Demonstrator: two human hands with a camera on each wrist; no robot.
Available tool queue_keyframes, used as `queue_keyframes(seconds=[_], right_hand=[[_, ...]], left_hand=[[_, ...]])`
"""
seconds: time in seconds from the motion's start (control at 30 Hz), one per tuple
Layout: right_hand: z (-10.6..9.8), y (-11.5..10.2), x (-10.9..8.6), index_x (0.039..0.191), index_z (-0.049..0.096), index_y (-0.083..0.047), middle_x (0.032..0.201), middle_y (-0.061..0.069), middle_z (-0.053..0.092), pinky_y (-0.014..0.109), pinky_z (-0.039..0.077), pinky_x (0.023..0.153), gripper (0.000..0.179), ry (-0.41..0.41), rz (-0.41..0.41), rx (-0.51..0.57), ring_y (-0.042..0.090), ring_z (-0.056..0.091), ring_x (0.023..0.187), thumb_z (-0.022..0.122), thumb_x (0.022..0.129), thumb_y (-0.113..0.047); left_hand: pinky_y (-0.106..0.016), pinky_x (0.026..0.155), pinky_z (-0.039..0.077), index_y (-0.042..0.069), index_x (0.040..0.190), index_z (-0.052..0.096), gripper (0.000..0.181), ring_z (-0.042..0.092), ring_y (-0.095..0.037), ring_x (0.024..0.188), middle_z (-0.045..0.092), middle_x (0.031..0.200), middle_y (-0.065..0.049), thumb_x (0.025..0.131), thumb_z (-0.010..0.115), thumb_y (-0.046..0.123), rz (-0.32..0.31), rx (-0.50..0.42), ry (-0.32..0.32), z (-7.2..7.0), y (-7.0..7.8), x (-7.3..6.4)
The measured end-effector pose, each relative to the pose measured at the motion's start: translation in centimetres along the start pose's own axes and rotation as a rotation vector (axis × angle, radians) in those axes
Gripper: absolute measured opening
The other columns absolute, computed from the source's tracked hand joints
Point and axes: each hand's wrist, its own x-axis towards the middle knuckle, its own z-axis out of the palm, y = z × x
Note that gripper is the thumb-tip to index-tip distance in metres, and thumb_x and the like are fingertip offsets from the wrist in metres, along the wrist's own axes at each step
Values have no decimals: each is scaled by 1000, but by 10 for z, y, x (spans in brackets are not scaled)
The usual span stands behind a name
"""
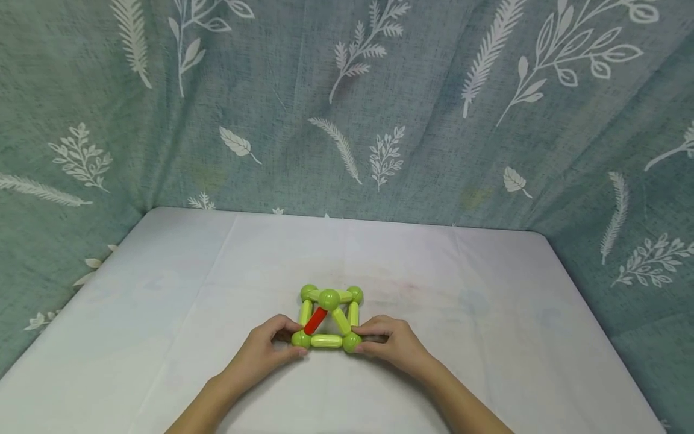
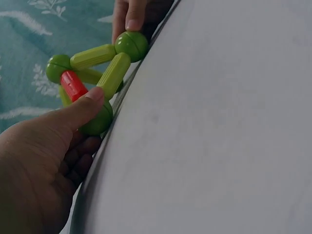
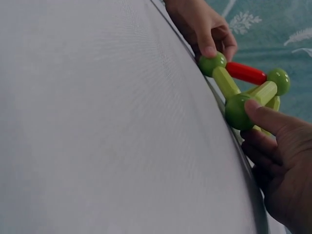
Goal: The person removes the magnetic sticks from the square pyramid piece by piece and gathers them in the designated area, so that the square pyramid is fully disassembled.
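Observation:
A ball-and-rod toy frame (image 1: 326,341) stands on the white table, made of green balls joined by yellow-green rods into a four-sided base. Above the base sits a top ball (image 1: 329,299). From it a red rod (image 1: 315,321) slopes down to the near-left ball (image 1: 301,340), and a yellow-green rod (image 1: 341,321) slopes to the near-right ball (image 1: 352,342). With thumb and fingers, my left hand (image 1: 264,349) pinches the near-left ball. On the opposite side, my right hand (image 1: 398,346) pinches the near-right ball; the right wrist view shows its thumb (image 3: 263,113) on that ball.
The white table (image 1: 461,301) spreads around the toy, with faint reddish smudges behind it. A green-blue curtain with white leaf prints (image 1: 303,108) hangs along the table's back and both sides.

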Motion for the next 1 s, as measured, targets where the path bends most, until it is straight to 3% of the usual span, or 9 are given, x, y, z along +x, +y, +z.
queue_keyframes(seconds=[0.17, 0.27, 0.4, 0.53, 0.73, 0.83, 0.9, 1.0], right_hand=[[-14, -2, -14, 104, 72, -1, 97, 7, 70, 24, 51, 74, 30, -2, -10, -32, 15, 61, 89, 78, 76, -10], [-21, 15, -20, 100, 74, -5, 95, 5, 69, 23, 50, 71, 27, 9, -38, -26, 12, 60, 87, 78, 76, -17], [-28, 21, -26, 95, 74, -6, 91, 6, 68, 21, 51, 69, 24, 34, -60, 42, 8, 60, 83, 78, 76, -21], [-28, 21, -28, 92, 71, -7, 86, 8, 65, 22, 51, 71, 21, 47, -72, 59, 7, 58, 80, 79, 76, -16], [-26, 8, -27, 90, 69, -6, 76, 13, 59, 22, 47, 67, 20, 61, -90, -23, 16, 53, 72, 79, 73, -4], [-29, -6, -28, 86, 69, -5, 74, 13, 59, 22, 45, 68, 17, 57, -105, -45, 16, 53, 72, 78, 73, -1], [-32, -13, -29, 86, 70, -4, 75, 13, 59, 22, 45, 68, 15, 43, -114, -39, 17, 53, 72, 77, 74, 0], [-33, -14, -29, 87, 70, -3, 76, 13, 60, 22, 45, 68, 14, 30, -141, -43, 19, 53, 74, 77, 75, 0]], left_hand=[[-24, 75, 52, 17, 102, 61, 36, 61, -5, 84, 64, 96, 8, 75, 78, 34, 27, -25, -22, 15, 6, 2], [-24, 75, 52, 18, 102, 61, 37, 60, -5, 84, 64, 96, 9, 74, 78, 34, 57, -40, -43, 24, 12, 4], [-24, 75, 52, 18, 102, 61, 36, 60, -5, 84, 63, 95, 10, 74, 79, 33, 100, -61, -69, 35, 18, 5], [-24, 76, 52, 19, 101, 61, 34, 60, -5, 85, 61, 94, 10, 75, 79, 32, 142, -66, -84, 40, 21, 5], [-22, 71, 51, 21, 98, 62, 23, 58, -4, 81, 60, 91, 10, 81, 73, 31, 240, -78, -121, 42, 24, 5], [-20, 68, 50, 17, 97, 64, 13, 55, -5, 79, 59, 90, 8, 85, 70, 19, 348, -59, -39, 45, 26, 11], [-22, 75, 49, 13, 101, 64, 17, 55, -10, 88, 59, 97, 4, 85, 70, 10, 408, -15, 65, 49, 27, 19], [-31, 91, 44, 9, 113, 62, 32, 53, -19, 106, 59, 113, -2, 83, 71, 6, 433, 77, 177, 56, 28, 32]])
